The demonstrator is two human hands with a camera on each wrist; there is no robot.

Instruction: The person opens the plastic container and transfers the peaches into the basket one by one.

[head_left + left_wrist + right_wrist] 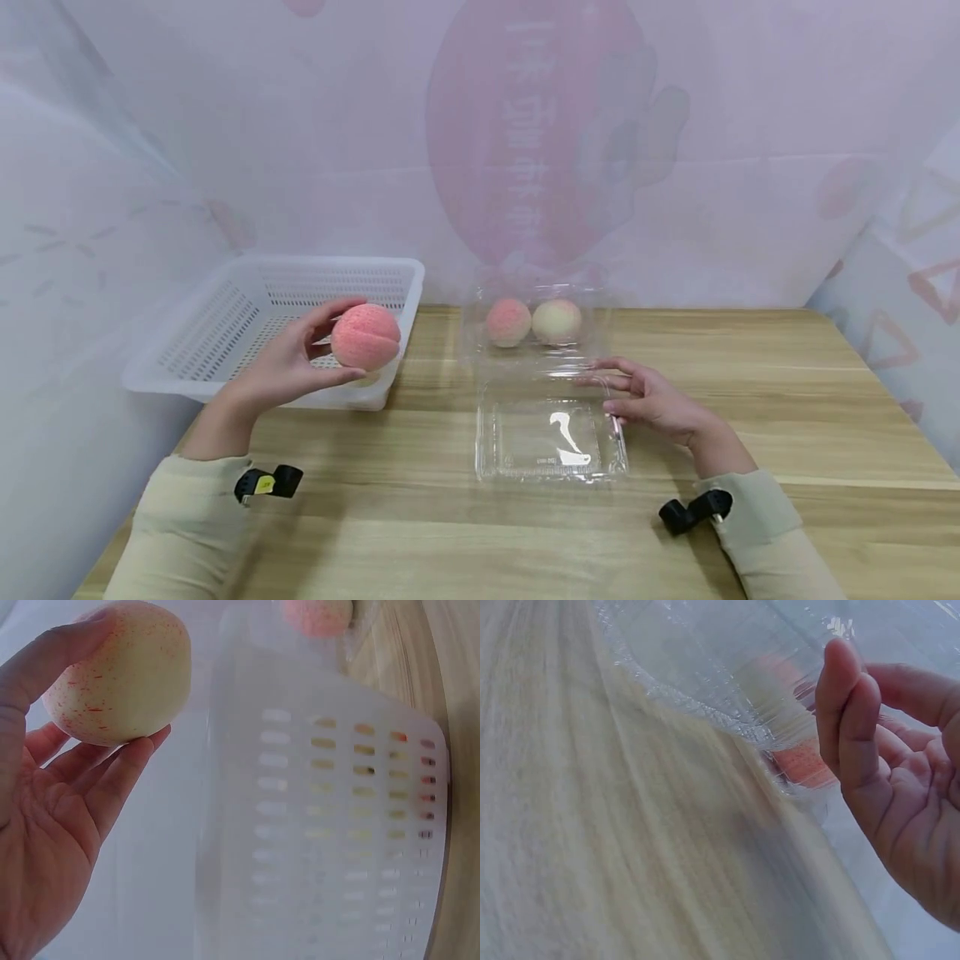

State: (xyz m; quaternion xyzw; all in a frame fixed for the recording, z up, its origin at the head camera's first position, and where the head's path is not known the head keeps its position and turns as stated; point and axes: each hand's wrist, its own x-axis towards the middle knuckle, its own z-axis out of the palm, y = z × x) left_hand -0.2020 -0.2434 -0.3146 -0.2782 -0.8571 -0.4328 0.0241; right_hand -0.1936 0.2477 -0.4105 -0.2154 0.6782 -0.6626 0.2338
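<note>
My left hand (292, 354) holds a pink-and-cream peach (365, 337) between thumb and fingers, raised over the right side of a white plastic basket (408, 292). The left wrist view shows the cream, red-flecked side of this peach (127, 682), with the thumb across its top and fingers beneath. A clear plastic clamshell box (551, 433) lies opened on the table. Two peaches, a pinker one (508, 322) and a paler one (557, 322), sit side by side in its far half. At the box's right edge, near the hinge, my right hand (656, 404) holds the rim with thumb and fingers.
The perforated basket stands at the back left, against pale printed sheeting (337, 167). Another pale item shows low inside the basket, mostly hidden by the left hand and its peach. The wooden table (420, 533) extends in front of the box and to its right.
</note>
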